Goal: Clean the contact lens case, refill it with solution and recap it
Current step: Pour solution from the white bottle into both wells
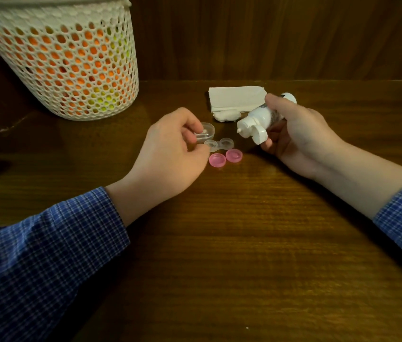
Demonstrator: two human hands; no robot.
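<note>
Gripping bottle (266, 114), right hand (293, 134); cap seemingly open.

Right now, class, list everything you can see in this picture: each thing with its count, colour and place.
Lens case: one, clear, uncapped, centre of table.
Caps: two, pink, loose just in front of the case.
Clear cup: one, transparent, at the left fingers behind the case.
Solution bottle: one, white, flip lid open, tipped toward the case.
Folded tissue: one, white, behind the bottle.
Crumpled wad: one, white, in front of the tissue.
Mesh basket: one, white, orange and yellow inside, back left.
Table: one, dark wood.
Left hand: pinches the case.
Right hand: grips the bottle.
</note>
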